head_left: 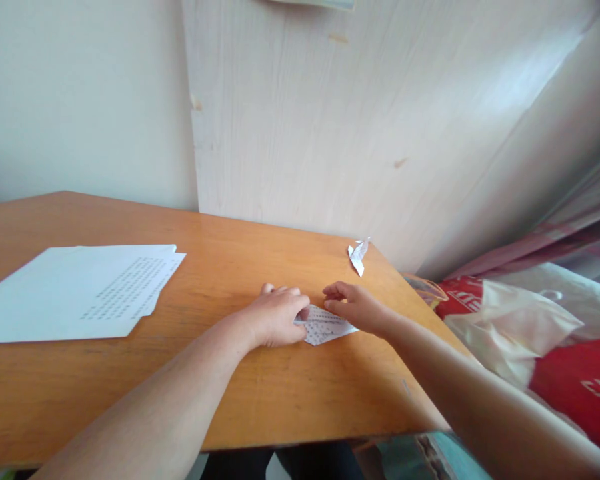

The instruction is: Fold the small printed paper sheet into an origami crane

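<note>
A small folded sheet of printed paper [325,325] lies on the wooden table between my two hands. At its left end, my left hand [280,317] pinches the paper between thumb and fingers, partly covering it. My right hand [357,308] hovers over the paper's right part, fingers loosely bent and apart, with nothing visible in them. Whether its palm side touches the paper is hidden. Farther back, near the table's right corner, rests a folded paper figure [359,257] with pointed, wing-like parts.
On the left of the wooden table [260,400] lies a stack of white sheets [75,287], some printed. A pale panel [300,133] rises behind the table. Beyond the right edge are red bags [580,387] and a whitish plastic bag [510,327].
</note>
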Tool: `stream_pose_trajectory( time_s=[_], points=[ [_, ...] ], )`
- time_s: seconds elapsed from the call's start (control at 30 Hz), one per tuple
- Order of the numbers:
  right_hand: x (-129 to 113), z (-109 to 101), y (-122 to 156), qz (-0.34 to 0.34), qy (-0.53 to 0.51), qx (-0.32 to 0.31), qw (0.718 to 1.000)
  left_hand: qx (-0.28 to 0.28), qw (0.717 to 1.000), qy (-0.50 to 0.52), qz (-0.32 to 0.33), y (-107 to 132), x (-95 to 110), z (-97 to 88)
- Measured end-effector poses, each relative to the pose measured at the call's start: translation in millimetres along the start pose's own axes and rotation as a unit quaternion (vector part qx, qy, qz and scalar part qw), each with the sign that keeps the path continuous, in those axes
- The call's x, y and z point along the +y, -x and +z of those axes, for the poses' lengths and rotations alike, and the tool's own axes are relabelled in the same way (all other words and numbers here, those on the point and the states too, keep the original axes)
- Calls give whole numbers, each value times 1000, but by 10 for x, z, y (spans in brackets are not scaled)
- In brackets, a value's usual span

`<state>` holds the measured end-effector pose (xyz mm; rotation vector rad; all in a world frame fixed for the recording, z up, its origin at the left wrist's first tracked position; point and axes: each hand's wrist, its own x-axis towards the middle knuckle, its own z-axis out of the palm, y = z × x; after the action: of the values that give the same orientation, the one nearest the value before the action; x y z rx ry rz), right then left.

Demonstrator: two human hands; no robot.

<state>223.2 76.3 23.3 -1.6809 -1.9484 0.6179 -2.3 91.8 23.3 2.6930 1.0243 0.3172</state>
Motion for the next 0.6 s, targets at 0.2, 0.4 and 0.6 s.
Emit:
stream_pose_trajectory(
  time_s=[0.2, 0.4, 0.6],
  points=[
    [-132, 120, -75, -99, 19, -43, 994, 10, 1000, -14, 23, 13, 20, -18],
    [-136, 126, -56, -91, 55, -75, 991, 36, 998, -29, 35, 1, -17, -7],
    [-61, 57, 61, 6, 33, -65, 997, 70, 996, -35, 37, 1, -52, -10]
  ],
)
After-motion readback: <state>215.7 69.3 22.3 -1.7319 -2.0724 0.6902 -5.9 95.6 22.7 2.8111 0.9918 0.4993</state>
